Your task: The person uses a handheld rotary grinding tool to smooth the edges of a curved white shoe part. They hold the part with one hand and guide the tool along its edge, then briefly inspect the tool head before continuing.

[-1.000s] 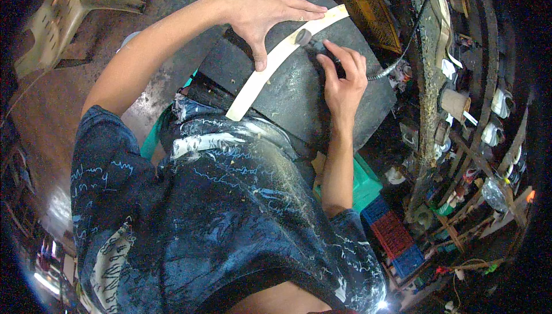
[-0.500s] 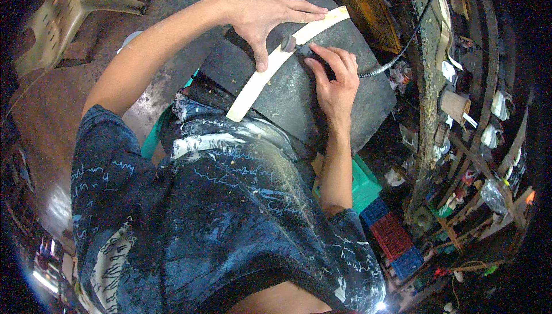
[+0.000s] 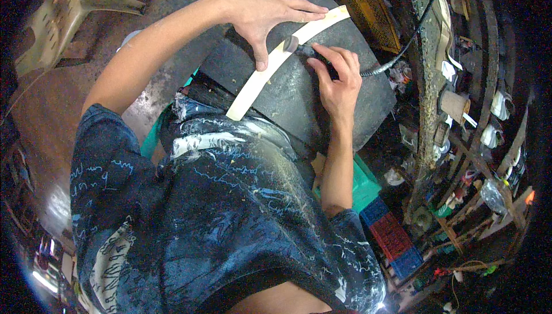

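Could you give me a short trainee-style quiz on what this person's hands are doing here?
1. True or false: the left hand presses on the long curved cream strip.
2. What does the right hand hold?
3. The strip lies on: A) the yellow plastic crate, B) the dark grey flat board, C) the bare floor?

Key: 1 true. 2 The slim black rotary tool on a flexible cable. 3 B.

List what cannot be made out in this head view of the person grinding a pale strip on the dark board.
- Where the small round grinding head meets the long pale curved strip: too small to tell.
- Black tool handle: hidden inside the right hand.
- Strip under the left hand: covered by palm and fingers.
- Dark grey flat board, near edge: hidden by the person's dark shirt.
- Grey flexible cable: its end is lost in dark clutter.
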{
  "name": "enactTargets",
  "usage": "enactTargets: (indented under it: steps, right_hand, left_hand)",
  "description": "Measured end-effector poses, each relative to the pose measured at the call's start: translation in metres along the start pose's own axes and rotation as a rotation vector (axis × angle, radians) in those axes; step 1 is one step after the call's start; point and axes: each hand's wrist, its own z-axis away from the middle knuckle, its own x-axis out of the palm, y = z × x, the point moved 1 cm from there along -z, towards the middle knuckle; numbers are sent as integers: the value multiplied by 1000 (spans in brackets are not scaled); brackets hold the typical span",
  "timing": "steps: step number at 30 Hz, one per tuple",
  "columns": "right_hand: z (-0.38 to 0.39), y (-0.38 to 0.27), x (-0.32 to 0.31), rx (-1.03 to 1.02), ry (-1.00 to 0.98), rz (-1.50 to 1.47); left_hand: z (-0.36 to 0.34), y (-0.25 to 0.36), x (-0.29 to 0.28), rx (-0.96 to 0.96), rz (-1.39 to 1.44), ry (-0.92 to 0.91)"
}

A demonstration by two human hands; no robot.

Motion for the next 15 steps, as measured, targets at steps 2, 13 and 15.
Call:
enactTargets:
  steps: [2,13,15]
  right_hand:
    - [0,-3,-1,-26,-14,7]
    - [5,-4,-2,-84,-52,-36]
    - [2,2,-6,-42,24,18]
  left_hand:
    - [0,2,0,-10,-12,-8]
    - [-1,5,-9,-3,-21,-23]
    - [-1,6,-9,-16,-26,-39]
